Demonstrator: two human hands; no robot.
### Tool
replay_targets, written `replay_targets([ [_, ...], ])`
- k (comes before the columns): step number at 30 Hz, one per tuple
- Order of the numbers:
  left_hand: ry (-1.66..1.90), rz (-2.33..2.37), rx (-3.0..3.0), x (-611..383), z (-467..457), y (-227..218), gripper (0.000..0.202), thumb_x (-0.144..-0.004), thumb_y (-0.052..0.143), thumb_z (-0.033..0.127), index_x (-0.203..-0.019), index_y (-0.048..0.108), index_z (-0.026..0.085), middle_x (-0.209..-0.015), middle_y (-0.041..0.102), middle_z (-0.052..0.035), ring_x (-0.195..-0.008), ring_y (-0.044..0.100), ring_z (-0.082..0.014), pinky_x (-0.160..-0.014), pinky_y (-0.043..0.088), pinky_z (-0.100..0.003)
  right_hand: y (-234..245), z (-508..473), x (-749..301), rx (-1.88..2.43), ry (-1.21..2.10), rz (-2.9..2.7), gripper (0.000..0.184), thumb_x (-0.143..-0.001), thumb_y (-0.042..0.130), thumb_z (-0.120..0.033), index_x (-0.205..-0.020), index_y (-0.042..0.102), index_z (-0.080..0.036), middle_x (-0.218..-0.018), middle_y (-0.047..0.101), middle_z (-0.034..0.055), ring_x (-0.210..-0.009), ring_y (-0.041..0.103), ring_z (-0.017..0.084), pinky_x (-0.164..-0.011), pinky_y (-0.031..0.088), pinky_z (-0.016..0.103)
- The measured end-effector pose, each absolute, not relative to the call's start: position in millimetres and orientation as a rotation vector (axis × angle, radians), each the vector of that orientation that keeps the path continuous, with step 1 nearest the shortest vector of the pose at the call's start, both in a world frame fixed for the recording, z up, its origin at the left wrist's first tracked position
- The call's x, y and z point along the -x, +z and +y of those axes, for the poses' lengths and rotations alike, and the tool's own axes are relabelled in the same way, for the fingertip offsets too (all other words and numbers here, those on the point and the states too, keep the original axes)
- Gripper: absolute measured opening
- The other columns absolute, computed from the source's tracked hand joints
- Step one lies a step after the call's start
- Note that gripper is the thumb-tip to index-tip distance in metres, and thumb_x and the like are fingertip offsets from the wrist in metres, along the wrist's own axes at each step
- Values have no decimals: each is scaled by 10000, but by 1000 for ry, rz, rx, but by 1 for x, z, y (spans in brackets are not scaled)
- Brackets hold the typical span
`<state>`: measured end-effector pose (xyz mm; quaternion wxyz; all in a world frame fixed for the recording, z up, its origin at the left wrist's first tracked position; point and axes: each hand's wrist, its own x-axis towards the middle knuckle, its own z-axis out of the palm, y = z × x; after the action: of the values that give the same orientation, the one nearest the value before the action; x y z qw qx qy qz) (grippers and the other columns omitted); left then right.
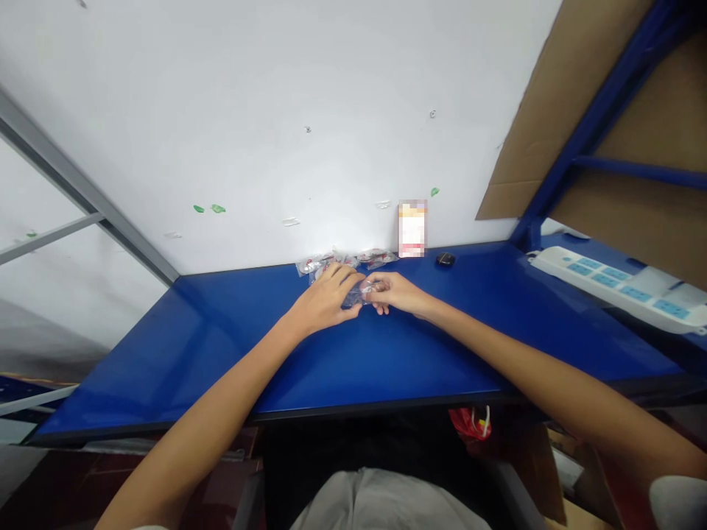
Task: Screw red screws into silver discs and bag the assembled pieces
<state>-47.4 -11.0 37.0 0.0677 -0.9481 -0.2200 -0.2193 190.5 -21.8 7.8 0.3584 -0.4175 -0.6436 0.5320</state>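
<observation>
A small clear plastic bag [354,296] is stretched between my two hands above the blue table; what it contains is too small to make out. My right hand [398,293] pinches the bag's right end between thumb and fingers. On the other side my left hand [327,300] curls over the bag, its thumb at the lower edge. Just behind the hands, against the wall, lie several clear packets with red and white marks, among them a left packet [308,265] and a right packet [376,257]. My left fingers partly cover the middle ones.
A phone-like upright object [412,230], its face blurred, leans on the white wall. Right of it sits a small black object [445,259]. A white power strip [607,283] lies at the far right beside a blue metal frame [585,125]. Under the blue table [221,368] hangs a red bag [469,423].
</observation>
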Motion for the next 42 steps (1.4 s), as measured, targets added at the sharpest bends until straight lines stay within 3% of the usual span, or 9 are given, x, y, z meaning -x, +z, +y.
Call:
replay_targets([
  [5,-631,-650,2843,45,-14,37,449,-991,621,262,-1423,541,168,-1336,636,-155,-1281,552,-360,-1112,516,-560,9,-27,-189,1086,1426,-1612,256,-803,800,-257,-1029,722,-165,-537,635,-41,-476,595,130,-476,527,227],
  [10,-654,-667,2860,42,-13,33,509,-970,647,259,-1454,510,187,-1383,621,-157,-1304,559,-370,-1117,517,-580,12,-29,-189,1102,1520,-1527,264,-796,758,-212,-1050,709,-166,-560,646,-23,-535,672,173,-494,557,244],
  [22,-676,-734,2862,46,-8,32,557,-967,657,257,-1492,485,188,-1439,606,-167,-1368,552,-369,-1168,492,-575,10,-19,-196,1087,1446,-1632,282,-894,751,-352,-1105,689,-176,-629,665,-18,-526,657,159,-472,519,246],
  [25,-734,-756,2862,53,-2,32,572,-973,681,304,-1498,488,187,-1431,607,-166,-1371,554,-359,-1182,484,-560,14,-12,-212,1095,1298,-1711,247,-944,649,-328,-1136,685,-177,-729,715,19,-592,687,169,-513,504,258],
  [29,-783,-783,2900,59,1,34,573,-985,686,335,-1512,494,217,-1416,617,-148,-1368,566,-339,-1180,491,-545,12,-5,-231,1235,655,-1983,242,-901,663,-222,-1134,725,-208,-890,751,49,-772,699,210,-731,556,338],
  [31,-794,-790,2912,60,0,35,578,-985,689,338,-1520,495,231,-1433,612,-143,-1388,557,-338,-1195,480,-549,8,-3,-233,1214,388,-2155,263,-918,711,-263,-1176,754,-231,-1076,762,88,-980,703,274,-900,563,422],
  [34,-778,-794,2930,61,-1,37,589,-989,686,351,-1535,492,248,-1457,604,-140,-1405,548,-343,-1205,470,-566,0,-2,-227,1140,296,-2321,361,-973,727,-408,-1293,755,-242,-1249,720,132,-1197,639,343,-1050,520,512],
  [38,-747,-804,2944,62,1,37,591,-986,680,327,-1542,497,248,-1476,588,-140,-1428,524,-343,-1217,458,-562,-4,0,-219,1161,285,-2369,261,-980,733,-367,-1173,807,-207,-1168,714,138,-1144,643,327,-1012,521,472],
  [42,-732,-824,2955,65,5,36,599,-979,681,322,-1546,503,249,-1471,580,-141,-1433,513,-346,-1215,455,-566,-3,2,-221,1226,371,-2262,111,-927,790,-274,-1025,815,-230,-1030,765,72,-984,698,257,-865,515,359],
])
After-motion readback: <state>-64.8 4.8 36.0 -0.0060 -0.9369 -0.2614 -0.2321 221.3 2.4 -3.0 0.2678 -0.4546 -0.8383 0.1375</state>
